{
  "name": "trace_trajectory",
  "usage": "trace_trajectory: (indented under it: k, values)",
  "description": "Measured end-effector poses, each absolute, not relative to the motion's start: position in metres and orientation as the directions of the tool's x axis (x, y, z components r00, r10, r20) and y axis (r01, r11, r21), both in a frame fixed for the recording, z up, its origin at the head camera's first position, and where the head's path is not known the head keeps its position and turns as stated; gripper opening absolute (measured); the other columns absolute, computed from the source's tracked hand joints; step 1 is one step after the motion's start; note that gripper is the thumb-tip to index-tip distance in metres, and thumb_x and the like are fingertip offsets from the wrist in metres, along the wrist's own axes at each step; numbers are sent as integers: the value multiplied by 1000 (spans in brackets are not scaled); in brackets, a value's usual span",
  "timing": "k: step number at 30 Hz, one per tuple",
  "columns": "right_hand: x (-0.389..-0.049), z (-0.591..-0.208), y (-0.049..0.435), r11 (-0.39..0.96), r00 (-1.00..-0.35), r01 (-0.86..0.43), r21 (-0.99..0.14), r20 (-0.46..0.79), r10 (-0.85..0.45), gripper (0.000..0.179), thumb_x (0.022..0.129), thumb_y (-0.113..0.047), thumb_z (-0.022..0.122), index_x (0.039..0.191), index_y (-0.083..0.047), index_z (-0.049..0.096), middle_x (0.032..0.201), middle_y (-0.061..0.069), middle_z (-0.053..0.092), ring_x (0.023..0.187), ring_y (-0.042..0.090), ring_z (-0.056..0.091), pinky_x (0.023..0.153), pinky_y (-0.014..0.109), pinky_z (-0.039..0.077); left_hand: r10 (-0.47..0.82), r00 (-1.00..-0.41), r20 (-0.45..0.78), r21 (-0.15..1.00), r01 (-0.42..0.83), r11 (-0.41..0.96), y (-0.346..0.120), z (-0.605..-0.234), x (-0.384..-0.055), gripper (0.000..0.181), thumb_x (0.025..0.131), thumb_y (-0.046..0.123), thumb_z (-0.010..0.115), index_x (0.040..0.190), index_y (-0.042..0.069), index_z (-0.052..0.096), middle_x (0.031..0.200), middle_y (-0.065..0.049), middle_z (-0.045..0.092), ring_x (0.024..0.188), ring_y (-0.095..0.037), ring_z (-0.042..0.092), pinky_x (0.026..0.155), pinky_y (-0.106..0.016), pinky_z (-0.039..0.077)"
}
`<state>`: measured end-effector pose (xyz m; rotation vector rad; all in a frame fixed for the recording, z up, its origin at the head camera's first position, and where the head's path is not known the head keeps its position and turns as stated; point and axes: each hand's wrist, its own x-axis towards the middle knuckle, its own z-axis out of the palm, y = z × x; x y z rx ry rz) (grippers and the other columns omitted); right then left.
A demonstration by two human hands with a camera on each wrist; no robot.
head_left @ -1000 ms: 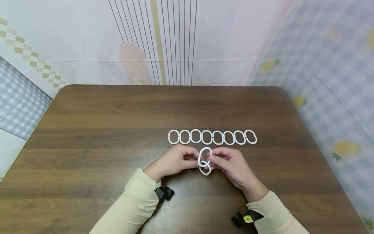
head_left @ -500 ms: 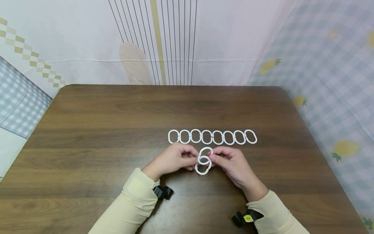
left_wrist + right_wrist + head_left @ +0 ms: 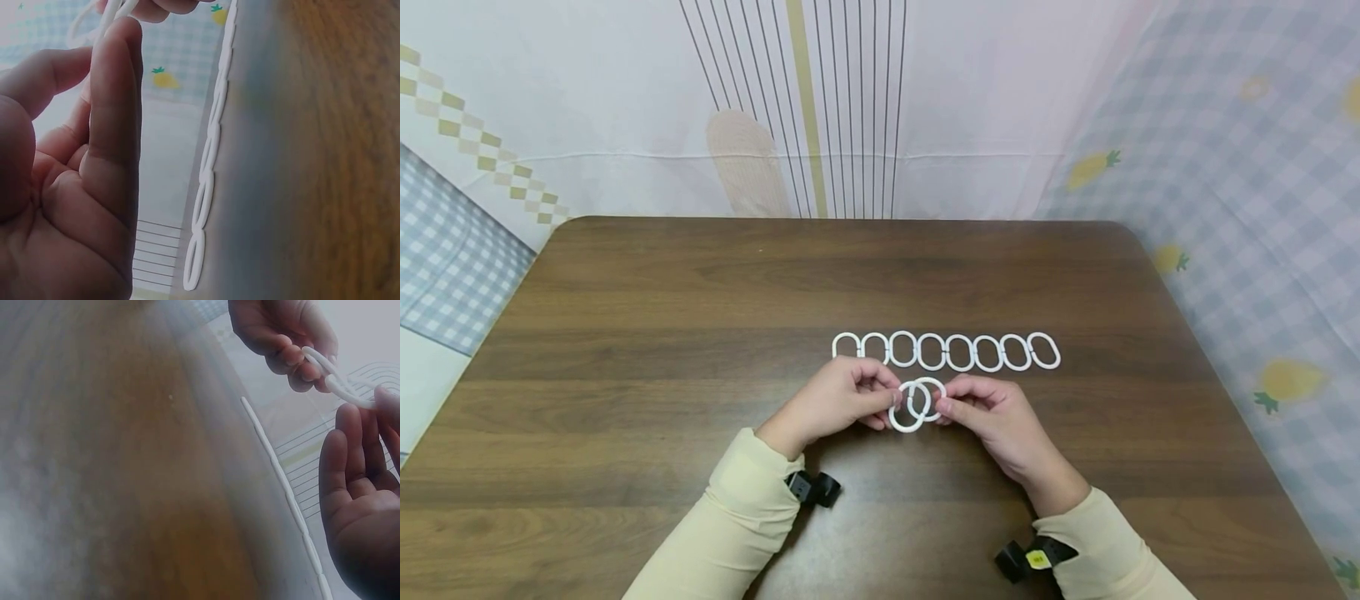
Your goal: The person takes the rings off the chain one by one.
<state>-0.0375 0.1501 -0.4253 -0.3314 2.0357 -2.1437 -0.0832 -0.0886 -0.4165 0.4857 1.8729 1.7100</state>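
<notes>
Two white oval rings that look like shower curtain rings are held up near the middle of the table, looped through each other. My left hand point(image 3: 835, 402) pinches the left ring point(image 3: 906, 430) between thumb and fingers. On the other side, my right hand point(image 3: 1002, 421) pinches the right ring point(image 3: 935, 381) at its right edge. From the right wrist, both linked rings point(image 3: 350, 397) show between the two hands. Just beyond the hands lies a row of more white oval rings point(image 3: 931, 336), set side by side; the left hand covers part of its left end.
The brown wooden table point(image 3: 700, 283) spreads around the hands. A patterned cloth point(image 3: 985, 108) hangs behind its far edge, and a checked cloth point(image 3: 1240, 275) with pineapples hangs at the right. Black wrist cameras point(image 3: 827, 490) sit on both wrists.
The left hand has shifted left and slightly up. The lower ring, which hung from the other, has been drawn up and left beside it. The right hand has stayed nearly still.
</notes>
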Motion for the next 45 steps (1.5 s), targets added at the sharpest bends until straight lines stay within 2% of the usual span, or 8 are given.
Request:
trace_trajectory:
  k: [5, 9, 15, 21, 24, 31, 37, 45]
  values:
    - [-37, -425, 150, -34, -962, -39, -999, 47, -270, 12, 90, 6, 68, 97, 15, 65, 92, 0, 71, 78, 10, 68, 74, 24, 58, 591, -789, -169, 985, -118, 125, -90, -416, -84, 12, 95, 1, 64, 101, -9, 67, 76, -8, 69, 65, -13, 68, 63, -34, 61]
    - [-37, -425, 150, -10, -960, -52, -999, 52, -275, 18, 90, 6, 68, 99, 20, 62, 91, 1, 71, 78, 10, 68, 73, 24, 58, 577, -800, -167, 986, -130, 104, -92, -416, -85, 13, 95, 1, 64, 101, -10, 66, 77, -11, 70, 65, -13, 67, 63, -32, 61]
    - [-37, -426, 150, 4, -954, -81, -997, 77, -289, 18, 90, 7, 68, 99, 21, 62, 92, 11, 70, 80, 10, 67, 74, 24, 58, 550, -817, -173, 985, -150, 88, -95, -415, -87, 18, 95, 1, 65, 103, -15, 64, 76, -11, 70, 63, -12, 67, 61, -30, 61]
    - [-37, -426, 149, 12, -953, -94, -996, 86, -292, 22, 90, 7, 69, 99, 24, 59, 94, 13, 70, 82, 10, 67, 75, 23, 57, 537, -821, -194, 981, -168, 98, -96, -412, -87, 19, 95, 1, 65, 105, -15, 64, 85, -27, 69, 63, -12, 67, 60, -29, 60]
    - [-37, -426, 149, 32, -955, -102, -994, 88, -284, 22, 89, 6, 70, 98, 24, 60, 94, 11, 70, 82, 9, 67, 74, 22, 57, 536, -821, -198, 980, -170, 102, -97, -412, -87, 20, 95, 2, 65, 105, -15, 64, 88, -30, 68, 63, -12, 67, 61, -29, 60]
    - [-37, -425, 149, 141, -960, -173, -975, 135, -244, 12, 87, 3, 74, 94, 12, 70, 93, 18, 68, 84, 10, 66, 73, 20, 55, 533, -821, -207, 978, -187, 93, -99, -411, -88, 21, 95, 1, 65, 106, -16, 63, 89, -31, 68, 64, -12, 68, 61, -29, 61]
    - [-36, -426, 148, 217, -956, -229, -949, 178, -232, 7, 86, 4, 75, 92, 8, 73, 92, 9, 69, 85, 10, 64, 72, 19, 53, 529, -823, -206, 978, -184, 96, -101, -412, -89, 20, 95, 1, 65, 105, -16, 64, 89, -30, 68, 65, -13, 68, 61, -29, 61]
    - [-37, -427, 148, 225, -949, -265, -938, 212, -234, 8, 85, 5, 76, 91, 8, 73, 91, 4, 69, 86, 9, 64, 73, 19, 52, 523, -826, -211, 977, -188, 98, -102, -411, -90, 21, 95, 1, 65, 106, -16, 64, 89, -30, 68, 65, -13, 69, 62, -29, 61]
